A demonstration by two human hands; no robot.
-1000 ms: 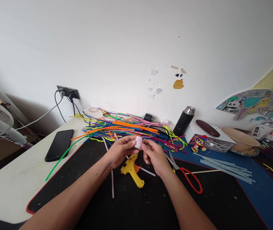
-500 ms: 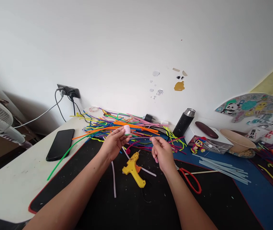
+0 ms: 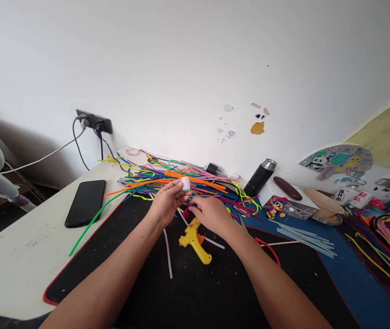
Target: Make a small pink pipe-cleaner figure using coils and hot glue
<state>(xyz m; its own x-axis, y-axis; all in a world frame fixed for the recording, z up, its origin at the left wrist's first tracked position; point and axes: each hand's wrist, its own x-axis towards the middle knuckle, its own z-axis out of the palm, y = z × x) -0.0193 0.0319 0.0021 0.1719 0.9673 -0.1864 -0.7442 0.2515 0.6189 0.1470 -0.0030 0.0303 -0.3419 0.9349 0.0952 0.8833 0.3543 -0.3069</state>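
My left hand [image 3: 167, 203] pinches a small pale pink coil [image 3: 186, 184] between thumb and fingers. The coil looks like wound pipe cleaner, with a green lower edge. Close beside it, my right hand [image 3: 212, 214] is bent with its fingertips drawn together, just below the coil; what they hold, if anything, is hidden. A curled magenta pipe cleaner [image 3: 186, 213] shows by those fingertips. Under my right hand lies a yellow hot glue gun [image 3: 197, 244], its nozzle end partly covered. Pale lilac pipe cleaners [image 3: 168, 256] lie around the glue gun on the black mat [image 3: 154, 297].
A pile of coloured pipe cleaners [image 3: 140, 180] spreads along the wall. Red-handled scissors [image 3: 273, 250] lie partly behind my right forearm. Glue sticks [image 3: 308, 236], a small figure [image 3: 276, 208] and a black thermos [image 3: 260, 178] stand or lie right; a phone [image 3: 85, 203] lies left.
My right hand has moved left, from apart to close beside the coil, and now covers the glue gun's nozzle end. The left hand keeps the coil. The view has shifted slightly.
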